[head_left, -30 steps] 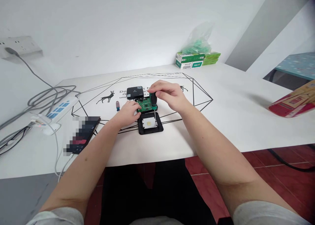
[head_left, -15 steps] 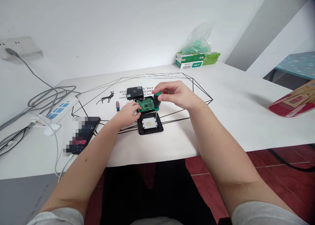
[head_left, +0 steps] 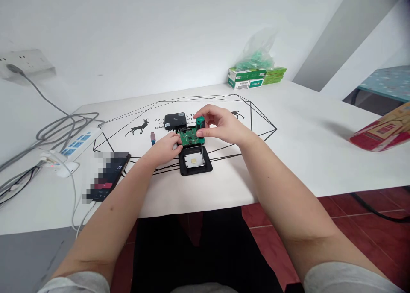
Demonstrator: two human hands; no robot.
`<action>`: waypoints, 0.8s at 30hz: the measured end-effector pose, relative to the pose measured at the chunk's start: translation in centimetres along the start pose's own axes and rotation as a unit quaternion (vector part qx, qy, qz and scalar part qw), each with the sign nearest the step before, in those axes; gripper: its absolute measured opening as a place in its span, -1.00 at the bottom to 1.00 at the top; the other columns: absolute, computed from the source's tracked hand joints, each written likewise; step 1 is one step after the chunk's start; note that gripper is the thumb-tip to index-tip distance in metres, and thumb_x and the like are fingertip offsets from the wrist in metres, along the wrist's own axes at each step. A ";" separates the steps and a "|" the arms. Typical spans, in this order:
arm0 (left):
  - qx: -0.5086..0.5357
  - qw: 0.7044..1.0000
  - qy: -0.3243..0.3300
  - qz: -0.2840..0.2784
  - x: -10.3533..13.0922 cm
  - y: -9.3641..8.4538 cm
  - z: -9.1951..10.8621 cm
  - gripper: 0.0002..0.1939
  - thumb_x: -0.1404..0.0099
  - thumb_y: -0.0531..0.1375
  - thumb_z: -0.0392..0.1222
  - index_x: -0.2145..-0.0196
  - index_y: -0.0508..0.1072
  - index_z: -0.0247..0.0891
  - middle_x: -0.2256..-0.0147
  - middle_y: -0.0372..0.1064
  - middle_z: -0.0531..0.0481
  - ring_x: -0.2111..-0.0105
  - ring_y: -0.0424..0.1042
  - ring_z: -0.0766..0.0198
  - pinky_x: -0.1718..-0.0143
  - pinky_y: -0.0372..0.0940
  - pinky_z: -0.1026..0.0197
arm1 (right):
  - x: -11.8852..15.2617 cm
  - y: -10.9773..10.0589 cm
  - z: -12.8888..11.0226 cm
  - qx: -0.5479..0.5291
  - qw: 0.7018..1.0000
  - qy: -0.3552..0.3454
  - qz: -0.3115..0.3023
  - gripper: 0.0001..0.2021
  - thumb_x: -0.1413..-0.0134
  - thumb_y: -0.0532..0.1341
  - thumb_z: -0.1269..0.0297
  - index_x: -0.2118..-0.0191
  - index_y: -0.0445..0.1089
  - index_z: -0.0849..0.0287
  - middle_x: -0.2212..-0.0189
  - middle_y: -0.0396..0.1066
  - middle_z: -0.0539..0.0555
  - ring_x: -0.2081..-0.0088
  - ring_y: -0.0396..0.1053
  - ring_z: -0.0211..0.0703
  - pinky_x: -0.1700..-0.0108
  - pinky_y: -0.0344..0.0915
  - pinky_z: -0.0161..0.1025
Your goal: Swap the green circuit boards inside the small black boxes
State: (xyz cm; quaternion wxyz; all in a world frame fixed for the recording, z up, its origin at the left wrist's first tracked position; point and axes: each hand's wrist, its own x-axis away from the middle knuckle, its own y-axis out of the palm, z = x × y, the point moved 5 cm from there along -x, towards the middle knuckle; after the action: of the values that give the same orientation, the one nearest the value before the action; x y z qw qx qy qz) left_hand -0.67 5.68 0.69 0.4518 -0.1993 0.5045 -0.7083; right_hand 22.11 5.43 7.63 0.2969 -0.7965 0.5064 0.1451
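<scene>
Driver, loc: the green-and-black screwdriver is in the R hand, over the R side of the green circuit board and the black base.
R hand: thumb and fingertips pinched around the driver's handle.
L hand: fingers bent, tips at the board's L edge; can't tell if it grips or just steadies.
Driver, axis: long axis approx. upright; handle up, thin metal shaft down.
Driver, tip: at the R edge of the silvery plate in the base; too small to tell if it's touching.
Driver, feel: prob. light and stiff; the fat handle should be easy to turn, the thin shaft a poor hold. Best grip = handle, w/ fingertips.
Board, feel: prob. light, stiff, fragile; hold by edges, keep off the chips.
Board, lie: about flat, longer side approx. L–R; sits btwn the black box (far side) and base (near side).
Base, feel: looks like hard plastic, prob. light, might slide on the smooth tabletop; hold by the rim.
Base, lie: flat, plate side up, a yellowish square on the plate.
Small driver: lies L of the board, apart from both hands, handle end away from the person.
</scene>
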 end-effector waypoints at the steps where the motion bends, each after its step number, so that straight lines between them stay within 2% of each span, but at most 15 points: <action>1: -0.002 1.000 0.000 -0.001 0.0 0.0 0.0 -0.79 -0.47 0.13 -0.06 0.16 0.55 -0.14 -0.08 0.48 -0.14 -0.16 0.50 -0.09 -0.24 0.41 -0.13 | 0.0 0.2 0.0 0.015 1.000 0.001 -0.004 -0.54 0.00 0.58 0.01 0.02 0.57 0.04 0.27 0.46 -0.02 0.30 0.35 -0.18 0.18 0.39 -0.15; 4: -0.009 1.000 0.002 -0.004 0.0 0.0 0.2 -0.75 -0.48 0.13 -0.05 0.09 0.57 -0.17 -0.10 0.47 -0.19 -0.17 0.49 -0.10 -0.26 0.39 -0.15 | -0.1 0.2 0.2 0.048 0.999 0.005 0.019 -0.55 -0.06 0.51 0.06 -0.06 0.56 0.02 0.23 0.49 -0.01 0.24 0.42 -0.14 0.09 0.44 -0.11; 7: -0.018 0.999 0.032 0.001 0.1 0.0 1.0 -0.69 -0.49 0.15 -0.01 0.00 0.58 -0.20 -0.15 0.46 -0.24 -0.23 0.43 -0.15 -0.33 0.31 -0.22 | -0.3 -0.8 0.9 0.075 0.991 0.028 0.105 -0.59 -0.13 0.42 0.11 -0.09 0.54 0.02 0.23 0.47 0.00 0.19 0.47 -0.09 0.04 0.48 -0.08; 10: -0.033 0.997 0.067 -0.012 0.3 0.3 2.7 -0.65 -0.46 0.23 0.09 -0.01 0.61 -0.16 -0.22 0.45 -0.25 -0.36 0.25 -0.25 -0.39 0.20 -0.32 | -0.1 -2.5 2.1 0.125 0.964 0.112 0.208 -0.60 -0.19 0.30 0.20 -0.15 0.52 0.05 0.27 0.49 0.03 0.23 0.50 -0.03 0.08 0.51 -0.02; 12: -0.037 0.995 0.082 -0.035 0.5 0.6 3.9 -0.64 -0.43 0.29 0.15 0.01 0.61 -0.13 -0.22 0.45 -0.21 -0.34 0.26 -0.27 -0.35 0.19 -0.36 | 0.1 -3.2 2.9 0.192 0.939 0.179 0.224 -0.58 -0.20 0.27 0.25 -0.16 0.54 0.11 0.27 0.53 0.10 0.23 0.53 0.04 0.06 0.52 0.04; 14: -0.033 0.993 0.099 -0.061 0.7 1.0 5.0 -0.64 -0.37 0.35 0.16 0.04 0.62 -0.11 -0.14 0.49 -0.19 -0.22 0.36 -0.23 -0.29 0.25 -0.30 | 0.2 -3.2 3.7 0.278 0.916 0.231 0.174 -0.59 -0.18 0.29 0.29 -0.14 0.57 0.18 0.18 0.60 0.21 0.12 0.57 0.15 -0.04 0.51 0.10; 16: -0.024 0.990 0.104 -0.091 0.9 1.3 5.6 -0.68 -0.31 0.39 0.12 0.12 0.62 -0.11 -0.04 0.52 -0.16 -0.06 0.47 -0.15 -0.16 0.35 -0.19 | 0.4 -2.6 4.9 0.357 0.885 0.287 0.086 -0.60 -0.15 0.33 0.32 -0.11 0.58 0.22 0.04 0.62 0.34 -0.01 0.57 0.29 -0.10 0.49 0.15; 19: -0.002 0.990 0.083 -0.111 0.9 1.5 5.7 -0.74 -0.27 0.38 0.08 0.20 0.60 -0.12 0.12 0.51 -0.10 0.16 0.52 -0.01 0.11 0.41 -0.04 | 1.1 -1.6 6.6 0.422 0.823 0.379 -0.029 -0.61 -0.18 0.34 0.32 -0.12 0.57 0.24 -0.09 0.57 0.47 -0.08 0.57 0.40 -0.05 0.51 0.17; 21: 0.008 0.992 0.067 -0.108 0.7 1.5 5.6 -0.75 -0.25 0.37 0.07 0.24 0.56 -0.12 0.20 0.49 -0.07 0.24 0.52 0.03 0.22 0.40 0.01 | 1.4 -1.3 7.1 0.439 0.799 0.407 -0.064 -0.63 -0.22 0.32 0.32 -0.12 0.57 0.25 -0.11 0.56 0.50 -0.07 0.57 0.41 -0.01 0.52 0.17; 24: 0.000 0.993 0.062 -0.104 0.4 1.7 5.7 -0.75 -0.20 0.36 0.06 0.34 0.47 -0.13 0.26 0.46 -0.04 0.29 0.49 0.05 0.29 0.37 0.02 | 1.5 -1.2 7.2 0.450 0.790 0.409 -0.077 -0.59 -0.25 0.28 0.34 -0.18 0.54 0.27 -0.16 0.52 0.52 -0.12 0.54 0.44 -0.06 0.51 0.20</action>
State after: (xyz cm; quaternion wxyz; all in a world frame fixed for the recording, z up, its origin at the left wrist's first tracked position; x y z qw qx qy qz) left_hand 4.08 2.15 1.49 0.3437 -0.2066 0.5083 -0.7621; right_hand 24.37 9.22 1.63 0.3974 -0.5942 0.5253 -0.4616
